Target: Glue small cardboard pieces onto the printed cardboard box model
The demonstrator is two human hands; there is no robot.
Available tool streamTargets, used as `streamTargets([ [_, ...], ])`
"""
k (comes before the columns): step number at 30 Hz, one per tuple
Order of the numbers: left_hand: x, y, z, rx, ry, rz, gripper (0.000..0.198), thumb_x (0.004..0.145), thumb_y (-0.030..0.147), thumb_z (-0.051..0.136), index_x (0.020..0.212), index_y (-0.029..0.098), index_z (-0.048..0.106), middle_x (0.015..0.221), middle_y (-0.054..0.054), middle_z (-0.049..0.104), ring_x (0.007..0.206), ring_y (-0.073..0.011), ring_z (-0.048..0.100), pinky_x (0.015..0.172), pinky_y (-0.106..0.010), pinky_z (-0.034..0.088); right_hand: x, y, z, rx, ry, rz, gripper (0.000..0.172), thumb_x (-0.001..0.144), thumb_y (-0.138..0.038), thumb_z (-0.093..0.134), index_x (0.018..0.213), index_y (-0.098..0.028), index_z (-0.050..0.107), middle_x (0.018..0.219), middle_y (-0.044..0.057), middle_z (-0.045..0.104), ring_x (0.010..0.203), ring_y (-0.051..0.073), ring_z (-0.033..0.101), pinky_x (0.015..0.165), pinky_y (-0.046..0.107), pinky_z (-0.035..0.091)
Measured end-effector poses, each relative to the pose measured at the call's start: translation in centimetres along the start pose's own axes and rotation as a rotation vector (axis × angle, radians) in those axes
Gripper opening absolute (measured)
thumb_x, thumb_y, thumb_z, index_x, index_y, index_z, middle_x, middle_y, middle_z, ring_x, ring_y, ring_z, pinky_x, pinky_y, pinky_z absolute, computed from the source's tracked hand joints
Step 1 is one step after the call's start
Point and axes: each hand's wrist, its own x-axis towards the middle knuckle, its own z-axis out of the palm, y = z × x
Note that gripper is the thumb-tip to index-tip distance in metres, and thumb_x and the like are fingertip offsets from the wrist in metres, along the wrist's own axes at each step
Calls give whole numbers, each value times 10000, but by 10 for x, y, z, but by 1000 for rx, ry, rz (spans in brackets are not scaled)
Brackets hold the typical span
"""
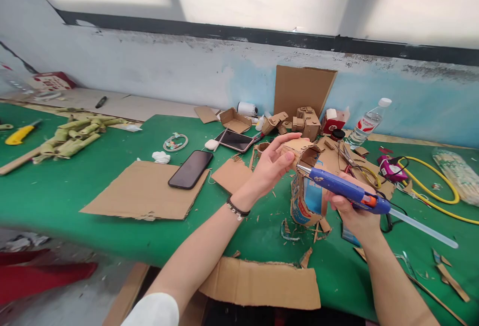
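My left hand (pixel 271 161), with a beaded bracelet at the wrist, is closed around the edge of a small cardboard piece (pixel 297 145). My right hand (pixel 355 216) grips a blue hot glue gun (pixel 335 184), a long translucent glue stick (pixel 422 227) jutting from its back end. The metal nozzle meets or nearly meets the cut edge of the cardboard near my left fingers. Directly below stands a cardboard shape with blue printing (pixel 309 201), partly covered by the gun and right hand. Whether the small piece is joined to it I cannot tell.
A phone (pixel 190 169) lies on a flat cardboard sheet (pixel 127 193) to the left. Behind are cardboard models (pixel 309 121), a tablet (pixel 235 140), scissors (pixel 346 155) and a water bottle (pixel 368 124). A yellow cable (pixel 454 183) curves at right. Cardboard (pixel 262 282) sits at the front edge.
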Motion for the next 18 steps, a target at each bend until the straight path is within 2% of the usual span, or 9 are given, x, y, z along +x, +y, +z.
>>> streamTargets([
  [5, -1, 1, 1, -37, -19, 18, 583, 949, 585, 938, 1442, 316, 779, 1531, -90, 799, 1386, -284, 781, 1121, -391, 644, -2, 2, 0, -15, 15, 28, 552, 991, -666, 876, 692, -251, 668, 625, 6, 603, 570, 193, 535, 577, 366, 412],
  [10, -1, 2, 1, -7, 5, -5, 680, 914, 625, 956, 1475, 291, 766, 1557, -120, 780, 1423, -320, 761, 1174, -428, 620, -4, 5, -1, -21, 28, 34, 547, 1002, -627, 878, 695, -248, 631, 634, -5, 597, 569, 176, 520, 566, 350, 404],
  [18, -2, 4, 2, -3, -14, -12, 688, 899, 628, 968, 1464, 285, 776, 1586, -126, 763, 1435, -337, 754, 1120, -415, 651, -8, 13, -3, -11, 53, 52, 564, 990, -617, 891, 688, -257, 580, 640, -7, 568, 571, 168, 466, 519, 335, 377],
])
